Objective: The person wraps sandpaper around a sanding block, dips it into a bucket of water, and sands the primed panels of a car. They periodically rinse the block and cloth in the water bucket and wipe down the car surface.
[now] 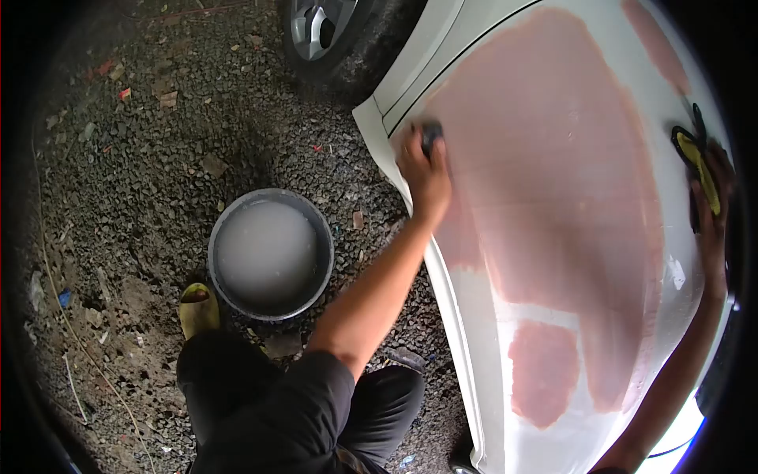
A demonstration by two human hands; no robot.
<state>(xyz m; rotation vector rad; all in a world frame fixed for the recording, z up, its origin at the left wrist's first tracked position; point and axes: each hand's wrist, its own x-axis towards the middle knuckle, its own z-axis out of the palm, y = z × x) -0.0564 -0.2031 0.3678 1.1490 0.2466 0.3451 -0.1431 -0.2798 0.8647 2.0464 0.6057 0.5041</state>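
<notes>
My left hand is closed around a small dark block, pressed to the lower edge of a pinkish filler patch on a white car body panel. At the far right my right hand grips a yellow and black object against the panel's upper part; its exact kind is unclear. A smaller pink patch lies nearer the bottom. The large patch looks wet and shiny.
A round grey tub of cloudy liquid stands on the gravel, left of my left arm. A car wheel is at the top. My yellow shoe is beside the tub, and my dark-clothed legs are at the bottom.
</notes>
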